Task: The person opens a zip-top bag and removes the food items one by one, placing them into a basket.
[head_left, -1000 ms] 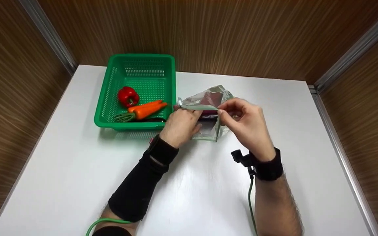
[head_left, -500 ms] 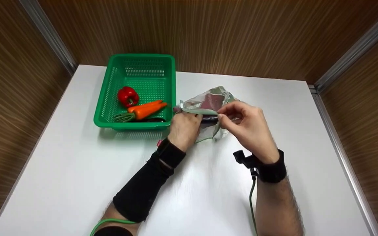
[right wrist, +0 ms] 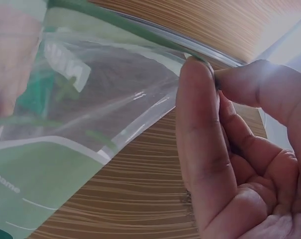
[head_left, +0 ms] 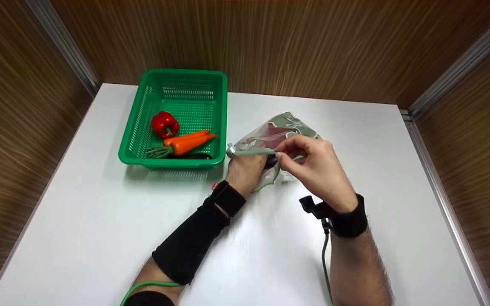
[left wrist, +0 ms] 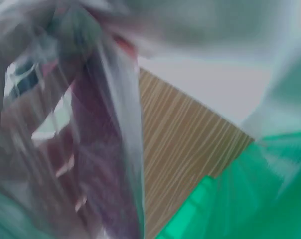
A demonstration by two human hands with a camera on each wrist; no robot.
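Head view: right hand point(head_left: 317, 168) pinches the clear bag's point(head_left: 287, 125) rim; left hand's point(head_left: 245, 170) grip holds its mouth.

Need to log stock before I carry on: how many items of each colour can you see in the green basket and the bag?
Red: 1, round red bell pepper in the green plastic mesh basket
Orange: 2, long orange carrots
Dark purple: 2, one dark item under the carrots, one in the clear zip bag
Total: 5

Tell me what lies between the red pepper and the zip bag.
In the head view, the carrots and the green basket's wall lie between red pepper and zip bag.
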